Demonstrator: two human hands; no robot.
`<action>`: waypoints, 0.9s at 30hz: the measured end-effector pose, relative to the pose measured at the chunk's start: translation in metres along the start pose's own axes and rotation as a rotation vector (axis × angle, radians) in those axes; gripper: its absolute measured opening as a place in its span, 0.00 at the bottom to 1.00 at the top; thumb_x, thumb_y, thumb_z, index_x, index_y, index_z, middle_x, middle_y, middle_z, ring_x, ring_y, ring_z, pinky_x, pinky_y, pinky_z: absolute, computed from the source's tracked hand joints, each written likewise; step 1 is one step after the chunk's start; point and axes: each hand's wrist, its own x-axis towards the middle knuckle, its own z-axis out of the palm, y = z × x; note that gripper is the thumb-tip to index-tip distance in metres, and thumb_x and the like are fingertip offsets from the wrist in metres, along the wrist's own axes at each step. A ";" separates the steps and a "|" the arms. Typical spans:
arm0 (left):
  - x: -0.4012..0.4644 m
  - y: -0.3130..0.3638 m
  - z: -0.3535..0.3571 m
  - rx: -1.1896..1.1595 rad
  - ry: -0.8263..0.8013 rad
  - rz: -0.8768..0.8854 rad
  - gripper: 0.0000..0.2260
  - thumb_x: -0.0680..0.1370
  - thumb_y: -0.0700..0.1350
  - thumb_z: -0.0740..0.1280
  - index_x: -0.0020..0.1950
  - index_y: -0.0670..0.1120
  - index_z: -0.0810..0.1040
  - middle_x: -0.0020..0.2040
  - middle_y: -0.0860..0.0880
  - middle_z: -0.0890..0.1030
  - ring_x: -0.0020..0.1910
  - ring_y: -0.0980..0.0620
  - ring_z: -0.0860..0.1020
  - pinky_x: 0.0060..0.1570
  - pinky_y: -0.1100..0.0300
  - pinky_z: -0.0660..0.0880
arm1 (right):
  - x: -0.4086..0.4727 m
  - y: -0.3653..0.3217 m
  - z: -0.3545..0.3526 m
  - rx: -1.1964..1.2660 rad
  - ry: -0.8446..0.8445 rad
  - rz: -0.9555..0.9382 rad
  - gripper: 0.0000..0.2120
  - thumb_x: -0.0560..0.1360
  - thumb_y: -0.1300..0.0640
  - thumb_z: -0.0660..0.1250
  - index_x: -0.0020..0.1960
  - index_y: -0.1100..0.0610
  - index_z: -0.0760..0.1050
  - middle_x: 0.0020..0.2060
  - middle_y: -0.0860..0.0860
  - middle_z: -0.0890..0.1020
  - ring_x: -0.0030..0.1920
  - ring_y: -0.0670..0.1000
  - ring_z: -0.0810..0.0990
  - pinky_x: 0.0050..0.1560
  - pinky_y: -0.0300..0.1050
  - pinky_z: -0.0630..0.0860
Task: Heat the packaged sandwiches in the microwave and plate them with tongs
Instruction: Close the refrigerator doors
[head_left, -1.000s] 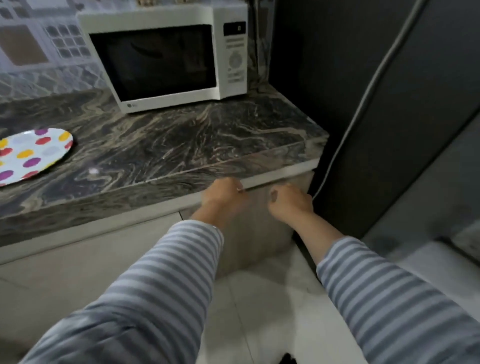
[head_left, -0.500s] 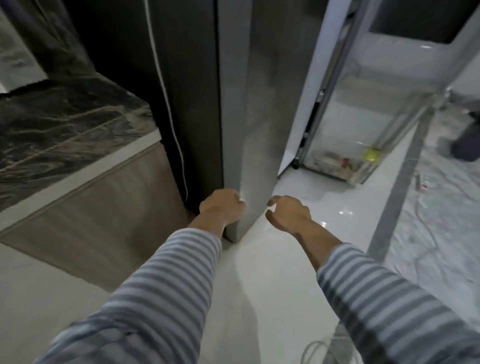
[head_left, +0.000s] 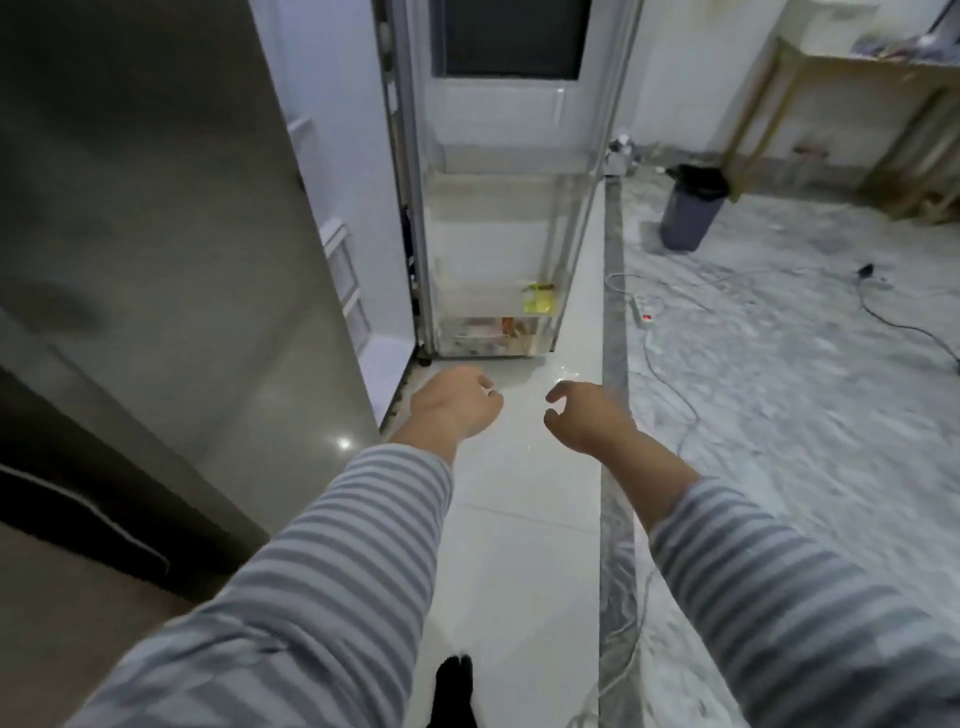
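Note:
My left hand hangs in front of me as a loose fist with nothing in it. My right hand is beside it, fingers curled apart and holding nothing. Ahead stands a fridge with its door swung open. The door's lower shelves hold a yellow packet and some blurred packages in the bottom bin. The grey fridge side panel fills the left. Microwave, plate, tongs and sandwiches are out of view.
White floor tiles run ahead to the fridge door. To the right lie a marbled floor, loose cables with a power strip, a dark bin and a wooden table frame.
My view has swung right, away from the counter with the microwave and dotted plate, to the open fridge door. Both hands stayed in front of me; the right one has loosened.

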 end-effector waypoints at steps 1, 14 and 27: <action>0.019 0.013 -0.004 0.013 -0.010 0.025 0.16 0.78 0.53 0.59 0.64 0.54 0.74 0.65 0.52 0.75 0.64 0.49 0.73 0.62 0.55 0.70 | 0.013 0.006 -0.009 0.017 0.013 0.023 0.18 0.77 0.52 0.59 0.67 0.49 0.71 0.62 0.52 0.77 0.63 0.55 0.73 0.62 0.50 0.71; 0.228 0.212 -0.028 -0.015 0.028 0.237 0.11 0.76 0.52 0.62 0.56 0.56 0.78 0.57 0.53 0.79 0.57 0.47 0.78 0.58 0.56 0.73 | 0.178 0.114 -0.151 0.134 0.247 0.163 0.17 0.75 0.51 0.61 0.64 0.48 0.74 0.62 0.51 0.78 0.63 0.54 0.74 0.61 0.51 0.72; 0.413 0.402 -0.056 -0.082 0.470 0.180 0.13 0.77 0.50 0.62 0.60 0.55 0.77 0.62 0.51 0.76 0.59 0.47 0.75 0.55 0.54 0.73 | 0.396 0.219 -0.337 0.019 0.328 -0.139 0.16 0.77 0.51 0.61 0.63 0.48 0.74 0.58 0.52 0.79 0.59 0.55 0.76 0.56 0.49 0.74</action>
